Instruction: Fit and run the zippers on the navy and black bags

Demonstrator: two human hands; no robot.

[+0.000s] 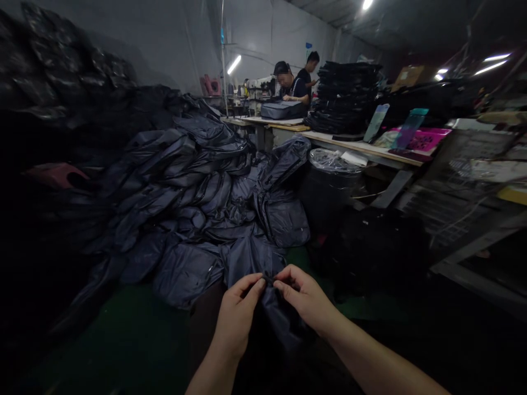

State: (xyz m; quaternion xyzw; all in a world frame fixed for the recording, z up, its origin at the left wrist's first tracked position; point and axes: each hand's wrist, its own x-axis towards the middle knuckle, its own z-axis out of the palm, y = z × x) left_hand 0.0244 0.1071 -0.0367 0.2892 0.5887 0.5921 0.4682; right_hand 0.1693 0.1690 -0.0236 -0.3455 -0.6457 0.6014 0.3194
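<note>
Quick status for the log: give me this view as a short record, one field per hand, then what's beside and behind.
left hand: pinching the navy nylon bag at its top
right hand: pinching the same bag, close to the left hand
beside: heap of navy bags
behind: co-worker at a workbench, with a stack of black bags on it

Two slim bare forearms (376,351) (tapering smoothly) ending in hands (237,311).

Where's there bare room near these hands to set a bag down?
Green floor shows left of the left hand, bordered by the bag pile, and a strip right of the right hand, beside a black bundle. The pile itself is crowded.
</note>
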